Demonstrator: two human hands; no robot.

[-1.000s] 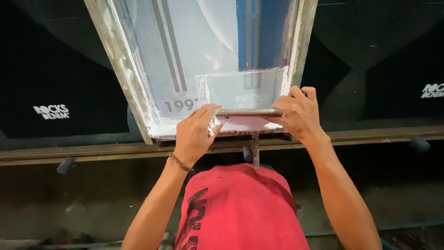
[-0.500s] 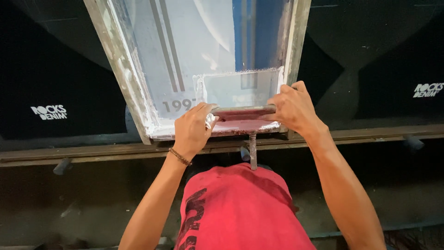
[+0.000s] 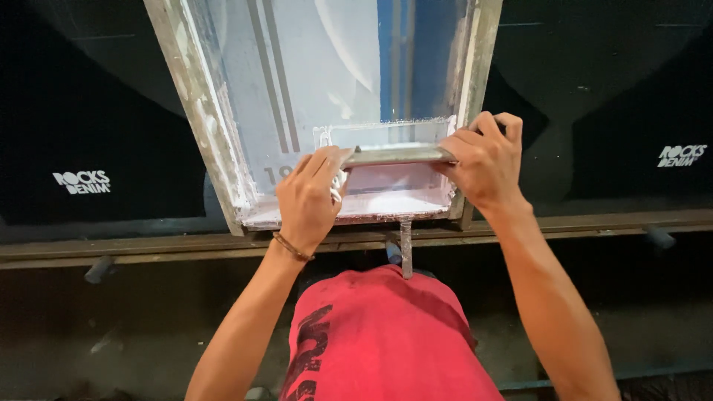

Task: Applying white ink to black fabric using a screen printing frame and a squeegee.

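Obs.: both hands grip one squeegee (image 3: 397, 155), a long bar with a pale worn edge, lying crosswise inside a printing screen (image 3: 327, 82). Left hand (image 3: 310, 197) is closed over the bar's left end, fingers curled on top. Right hand (image 3: 484, 160) is closed over the right end, pressed against the screen's wooden frame (image 3: 475, 89). The squeegee sits in the lower part of the screen, toward the person, its blade down on the mesh.

A pool of white ink (image 3: 386, 200) lies between the blade and the near frame rail. Mesh shows grey stripes and a blue band.

The screen rests on a long dark surface (image 3: 609, 89) with black fabric panels on both sides, each bearing a small white printed mark (image 3: 82, 182). Person wears a red shirt (image 3: 379, 334) and a cord bracelet (image 3: 292, 246) on the left wrist.

Risks, as judged:
- Uneven pressure between the two hands could leave a streaky or patchy print.
- Right knuckles crowd the frame; a snag there could jerk the blade.
- Ink already smears the frame edges; it could drip onto the black fabric.
- If the screen shifts, the print could blur.
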